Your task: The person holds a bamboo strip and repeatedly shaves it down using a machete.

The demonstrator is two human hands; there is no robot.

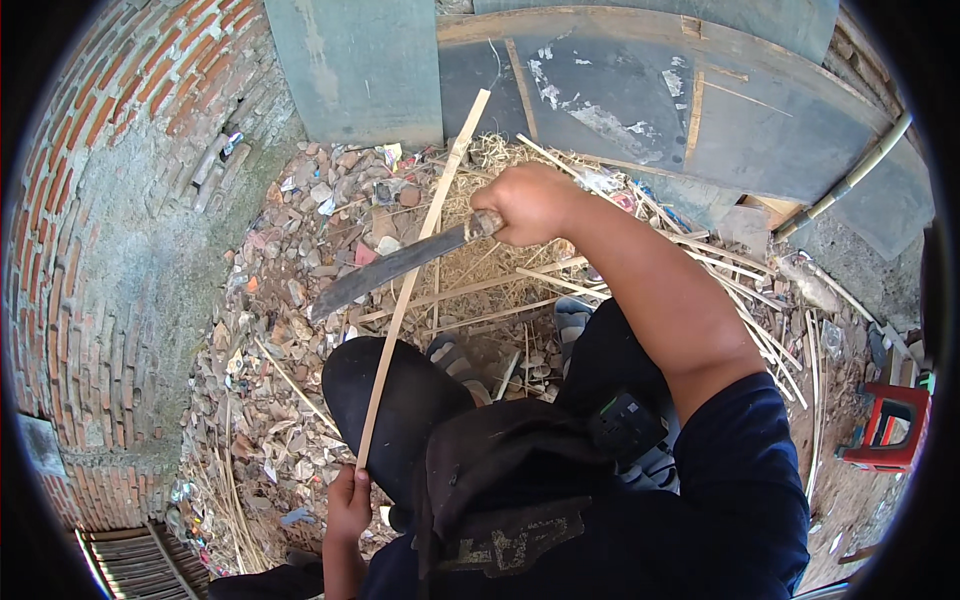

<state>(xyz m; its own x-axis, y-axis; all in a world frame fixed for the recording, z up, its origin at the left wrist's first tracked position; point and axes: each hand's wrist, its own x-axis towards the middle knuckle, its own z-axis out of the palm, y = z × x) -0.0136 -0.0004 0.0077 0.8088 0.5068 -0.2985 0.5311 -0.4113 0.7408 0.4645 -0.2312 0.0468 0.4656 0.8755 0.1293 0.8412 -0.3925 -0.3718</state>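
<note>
My left hand (347, 505) is closed on the lower end of a long, pale bamboo strip (392, 340). The strip slants up and away past my bent left knee (365, 385), its far end near the back panels. Wrapped round the handle of a machete is my right hand (530, 203), held out in front of me. The dark machete blade (385, 272) points left and lies across the strip in this view; whether the two touch I cannot tell. A thin, curled sliver (496, 62) shows just beyond the strip's far tip.
Rubble and litter (270, 350) cover the ground around my sandalled feet (455, 362). Fine shavings (470, 265) lie beneath the machete. More bamboo strips (745, 300) are scattered to the right, near a red plastic stool (888, 425). A brick wall (110, 260) stands left, grey-blue panels (355, 75) behind.
</note>
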